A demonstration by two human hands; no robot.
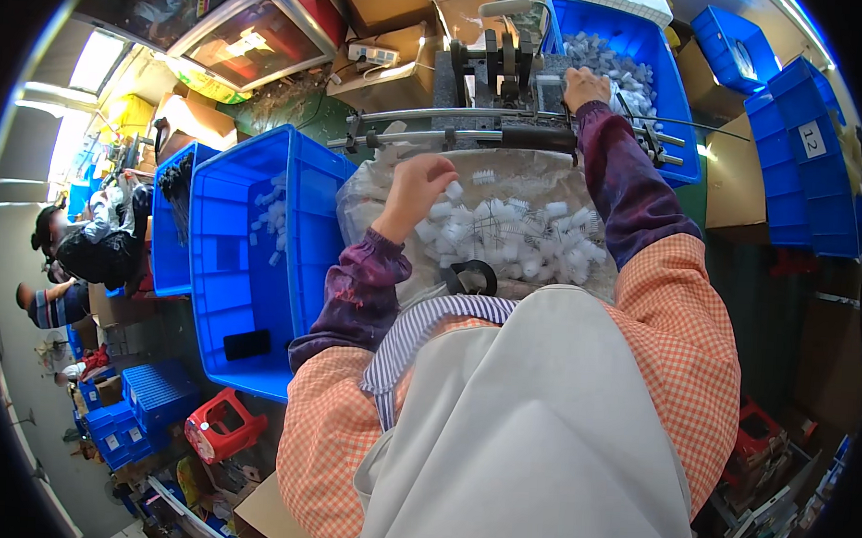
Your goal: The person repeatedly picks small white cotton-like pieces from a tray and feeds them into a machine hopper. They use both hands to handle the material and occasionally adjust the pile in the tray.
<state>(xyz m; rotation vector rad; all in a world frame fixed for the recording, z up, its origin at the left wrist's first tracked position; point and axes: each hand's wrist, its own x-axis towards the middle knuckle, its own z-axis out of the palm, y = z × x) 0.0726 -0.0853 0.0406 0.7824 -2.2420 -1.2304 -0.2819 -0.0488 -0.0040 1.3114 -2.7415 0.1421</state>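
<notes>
My left hand (417,197) hovers over the left side of a pile of small white plastic parts (538,243), its fingers bent and pressed together. A white piece shows right below the fingertips; I cannot tell whether it is held. Thin metal springs (484,177) lie among the parts on a pale plastic sheet (367,194). Farther off, my right hand (587,87) reaches to the right side of a dark metal bench machine (497,72), beside a blue bin of white parts. Its fingers are curled, and what they grip is hidden.
Steel rods (437,138) cross in front of the machine. A blue bin (667,77) of white parts stands at the far right, and a large blue bin (247,304) at left holds a few parts and a black flat object (246,345). A red stool (222,425) stands behind it.
</notes>
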